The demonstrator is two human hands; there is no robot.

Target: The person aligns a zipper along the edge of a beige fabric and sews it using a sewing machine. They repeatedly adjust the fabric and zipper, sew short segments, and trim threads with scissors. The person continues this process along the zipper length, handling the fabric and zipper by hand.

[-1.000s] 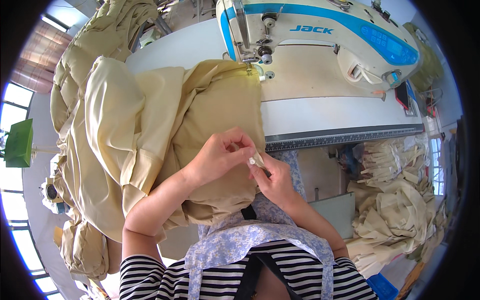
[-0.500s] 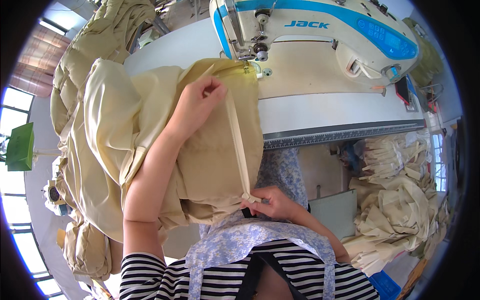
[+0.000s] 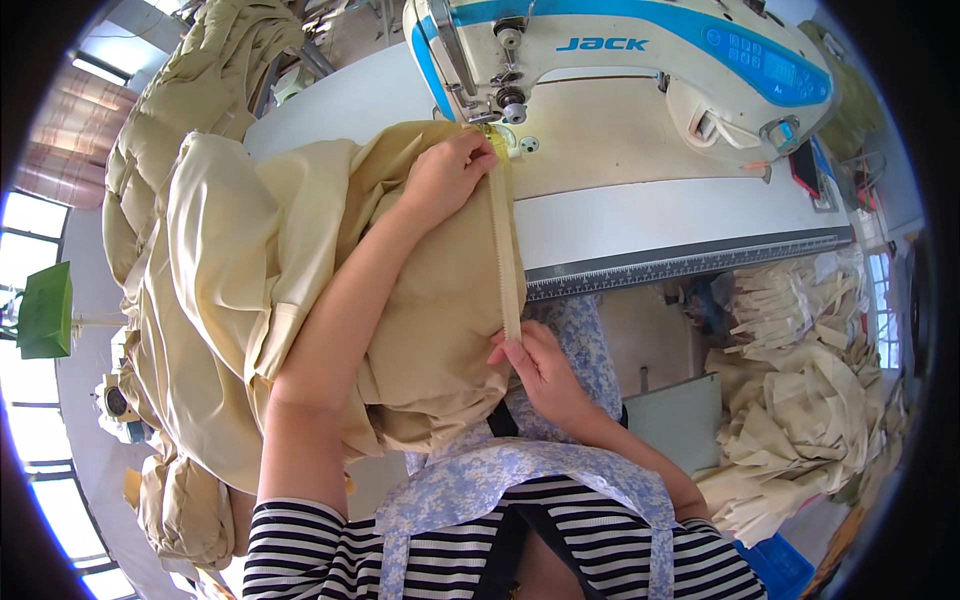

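My left hand [image 3: 448, 175] pinches the upper end of a long cream zipper tape [image 3: 505, 250] just below the presser foot of a white-and-blue sewing machine [image 3: 630, 80]. My right hand [image 3: 532, 365] grips the tape's lower end near the table's front edge. The tape lies straight along the right edge of beige padded fabric [image 3: 420, 310], whose loose, shiny folds spread leftward under my left forearm.
A ruler strip [image 3: 680, 262] edges the table. A red-edged dark object [image 3: 805, 175] lies at its right end. Piles of cream pieces [image 3: 810, 410] sit below right. Puffy beige garments [image 3: 190, 90] heap at back left. A green box [image 3: 45, 310] stands far left.
My hands, together a second ago, moved apart, stretching the tape. Since then my left hand has moved up and right to the presser foot, my right hand up, straightening the tape along the fabric's edge.
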